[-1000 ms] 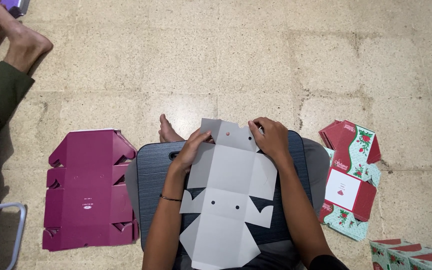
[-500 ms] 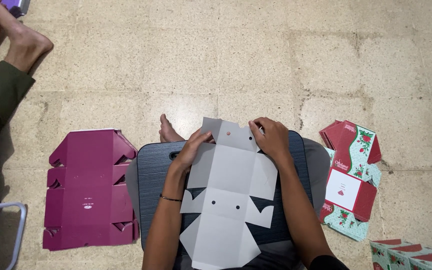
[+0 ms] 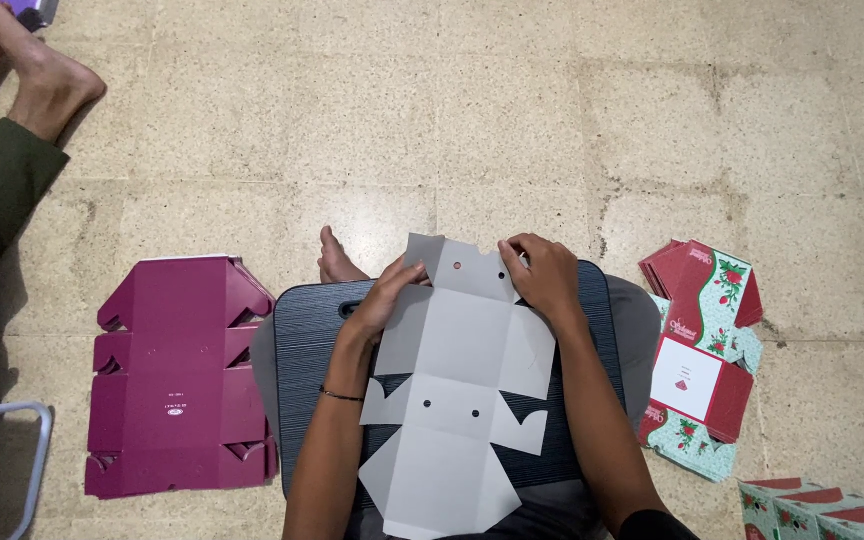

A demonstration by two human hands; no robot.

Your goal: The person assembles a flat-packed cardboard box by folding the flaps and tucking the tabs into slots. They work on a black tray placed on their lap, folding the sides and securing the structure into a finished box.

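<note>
My left hand (image 3: 384, 297) rests on the far left part of the grey cardboard cutout (image 3: 455, 390), fingers curled and pressing its top flap near the fold. My right hand (image 3: 544, 275) presses on the far right corner of the same flap, fingers bent down over the edge. The cutout lies flat, grey side up, creased into panels, across a dark ribbed board (image 3: 302, 380) on my lap. My bare foot (image 3: 337, 263) pokes out just beyond the board on the tiled floor (image 3: 512, 120). To my left a stack of flat magenta box blanks (image 3: 174, 375) lies on the floor. To my right lies a pile of red and green flowered box blanks (image 3: 702, 355), with folded boxes (image 3: 822, 508) nearer me. Far left, another person's foot (image 3: 47, 85) and green sleeve (image 3: 7, 185) show.
</note>
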